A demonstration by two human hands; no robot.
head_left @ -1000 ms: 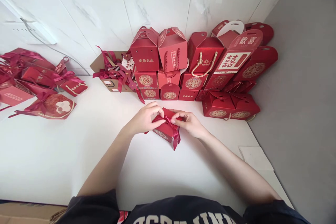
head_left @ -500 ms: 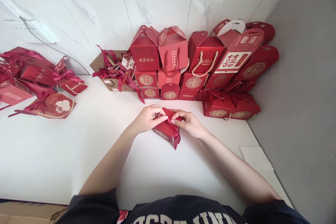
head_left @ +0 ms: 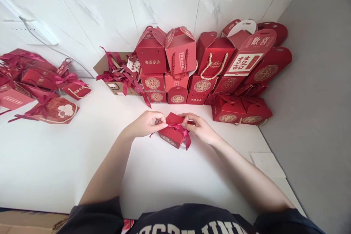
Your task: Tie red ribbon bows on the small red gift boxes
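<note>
A small red gift box (head_left: 172, 134) sits on the white table (head_left: 55, 161) in front of me, with a dark red ribbon (head_left: 179, 129) crossing its top. My left hand (head_left: 146, 123) pinches one end of the ribbon at the box's left side. My right hand (head_left: 199, 127) pinches the other end at the box's right side. The ribbon is stretched between the two hands, and a loose tail hangs over the box's near right corner.
Stacked red gift boxes and bags (head_left: 211, 69) line the wall behind. A cardboard box of ribbons (head_left: 117, 75) stands to their left. More red packets with bows (head_left: 41, 87) lie at far left. A white sheet (head_left: 267, 164) lies near the table's right edge.
Both hands have moved apart from the middle of the box top, drawing the ribbon out sideways. The box has shifted slightly away from me.
</note>
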